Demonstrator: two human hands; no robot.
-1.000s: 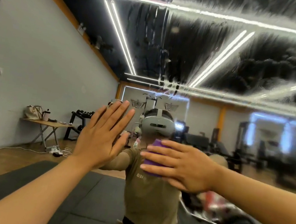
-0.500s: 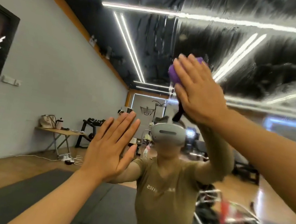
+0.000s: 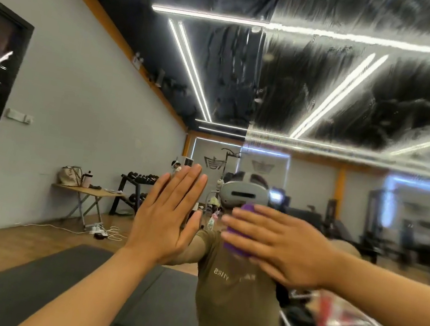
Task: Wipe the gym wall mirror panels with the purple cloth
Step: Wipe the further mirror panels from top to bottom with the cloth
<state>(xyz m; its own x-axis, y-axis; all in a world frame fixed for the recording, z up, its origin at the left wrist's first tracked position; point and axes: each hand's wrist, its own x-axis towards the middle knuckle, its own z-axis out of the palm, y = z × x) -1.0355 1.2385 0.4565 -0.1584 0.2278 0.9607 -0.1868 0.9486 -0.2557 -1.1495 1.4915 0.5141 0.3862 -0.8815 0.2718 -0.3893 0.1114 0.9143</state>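
Right hand (image 3: 287,250) fingers (image 3: 249,221) straight, pressing purple cloth (image 3: 236,245) flat on mirror (image 3: 356,105) — left hand (image 3: 165,219) open-palmed, empty.

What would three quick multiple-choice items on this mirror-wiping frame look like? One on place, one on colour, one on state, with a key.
1. Where is the cloth?
A. Under the right hand, against the mirror
B. On the folding table
C. Hanging from the left hand

2. What colour is the cloth?
A. Green
B. Purple
C. White

3. How is the left hand?
A. Curled into a fist
B. Pinching the cloth
C. Flat, fingers straight and pointing up

Key:
1 A: purple fabric shows from under the right hand's straight fingers, at the glass.
2 B: the visible fabric is purple.
3 C: the left hand's fingers are extended side by side, holding nothing.
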